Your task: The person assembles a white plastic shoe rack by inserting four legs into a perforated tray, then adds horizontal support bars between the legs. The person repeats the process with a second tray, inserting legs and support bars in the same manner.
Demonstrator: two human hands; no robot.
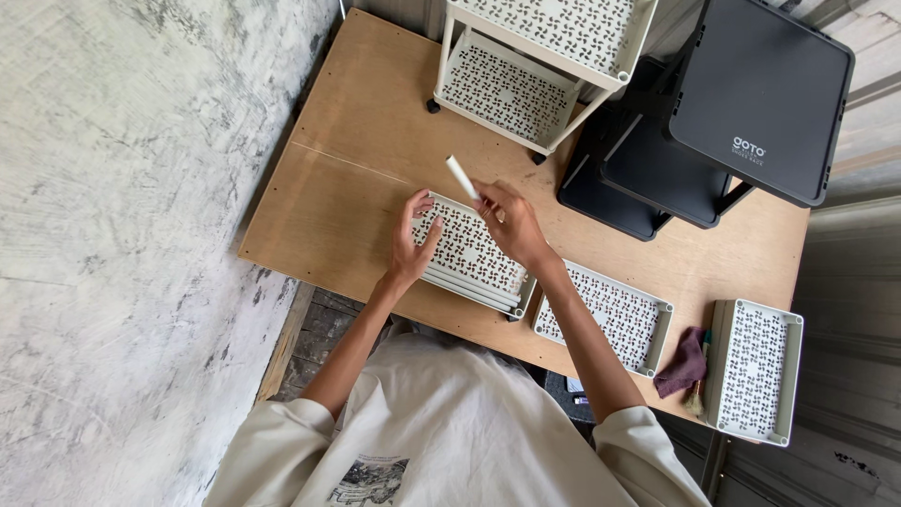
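Right hand [511, 221]: my fingers pinch a white tube [462, 177], raised just above the tray's far edge.
Left hand [413, 239]: fingers open, steadying the stacked trays [469, 253].
Table [375, 122]: the stack lies at its near edge.

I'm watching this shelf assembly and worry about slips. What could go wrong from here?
The right hand holds the white tube only at its lower end, so it may tip or drop. The stack of trays under the left hand sits close to the table's near edge and might slide off if pushed. The white cart has wheels and could roll if bumped.
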